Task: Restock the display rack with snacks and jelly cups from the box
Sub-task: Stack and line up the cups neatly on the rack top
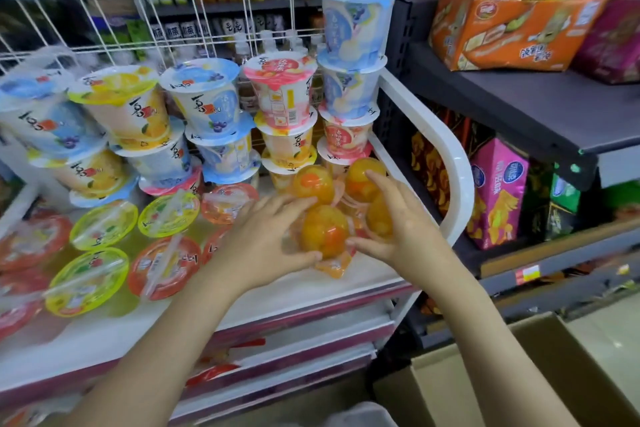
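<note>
a: jelly cups (325,230), orange multipack w/ four clear domes, sits at the right end of the display rack (446,146) shelf, in front of the stacked cups. pack's lower edge is near the shelf's front lip.

b: hands?

a: left hand (266,236) has fingers spread over the pack's left side, thumb tip on the near dome. right hand (398,222) wraps the right side, fingers curled over the far-right dome. both grasping the pack.

b: what's hidden?

a: right-side dome mostly covered by the right hand. can't tell if the pack rests on the shelf or is lifted. labels too blurry to read.

b: cut off?

a: box (540,367) at bottom right, only a cardboard flap and corner in view, inside not visible. flat lidded cups (104,224) at left run out of frame.

b: room?

a: bare white shelf strip along the front, near the forearms. rack's curved white side rail is just right of the right hand; tall cup stacks (349,87) crowd right behind the pack.
</note>
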`<action>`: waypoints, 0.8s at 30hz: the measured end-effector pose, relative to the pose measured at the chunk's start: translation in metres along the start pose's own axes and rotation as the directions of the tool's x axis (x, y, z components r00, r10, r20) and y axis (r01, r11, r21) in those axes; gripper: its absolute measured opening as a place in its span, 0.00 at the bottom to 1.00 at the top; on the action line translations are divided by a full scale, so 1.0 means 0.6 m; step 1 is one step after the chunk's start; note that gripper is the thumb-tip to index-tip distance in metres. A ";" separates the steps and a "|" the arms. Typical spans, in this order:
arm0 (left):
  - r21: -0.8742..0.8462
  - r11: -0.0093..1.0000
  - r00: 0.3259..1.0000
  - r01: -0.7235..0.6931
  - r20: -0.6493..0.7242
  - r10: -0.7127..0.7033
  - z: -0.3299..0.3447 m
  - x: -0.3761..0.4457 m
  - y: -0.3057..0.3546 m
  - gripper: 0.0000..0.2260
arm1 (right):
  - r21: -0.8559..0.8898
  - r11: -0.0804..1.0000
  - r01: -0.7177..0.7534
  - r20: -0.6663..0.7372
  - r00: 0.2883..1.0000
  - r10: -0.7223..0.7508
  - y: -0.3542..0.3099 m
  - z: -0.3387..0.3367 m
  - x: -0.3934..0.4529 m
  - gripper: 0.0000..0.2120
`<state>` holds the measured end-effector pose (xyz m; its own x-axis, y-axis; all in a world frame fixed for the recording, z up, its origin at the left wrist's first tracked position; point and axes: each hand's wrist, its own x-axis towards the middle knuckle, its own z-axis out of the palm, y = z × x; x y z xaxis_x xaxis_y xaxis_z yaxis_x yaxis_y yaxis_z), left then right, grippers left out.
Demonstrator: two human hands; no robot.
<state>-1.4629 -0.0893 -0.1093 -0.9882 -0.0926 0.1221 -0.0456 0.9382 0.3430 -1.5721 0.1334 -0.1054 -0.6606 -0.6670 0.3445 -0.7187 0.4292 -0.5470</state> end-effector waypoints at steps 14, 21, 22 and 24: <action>-0.070 0.998 1.000 -0.010 0.002 0.010 0.017 0.030 0.026 0.36 | -0.076 0.983 -0.170 -0.123 0.979 0.160 0.049 0.035 -0.001 0.29; -0.079 0.996 0.999 0.042 0.003 -0.042 0.016 0.027 0.033 0.36 | -0.017 0.987 -0.162 -0.098 0.982 0.160 0.037 0.034 -0.012 0.28; -0.082 0.996 0.999 0.045 0.004 -0.044 0.016 0.026 0.034 0.35 | -0.013 0.985 -0.173 -0.101 0.980 0.171 0.038 0.034 -0.013 0.28; -0.082 0.996 0.999 0.043 -0.001 -0.043 0.015 0.026 0.037 0.35 | -0.011 0.981 -0.194 -0.088 0.977 0.193 0.040 0.033 -0.012 0.28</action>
<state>-1.4805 -0.0668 -0.1083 -0.9852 -0.1333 0.1080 -0.0758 0.9028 0.4232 -1.5803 0.1368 -0.1362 -0.8031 -0.5157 0.2984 -0.5790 0.5575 -0.5949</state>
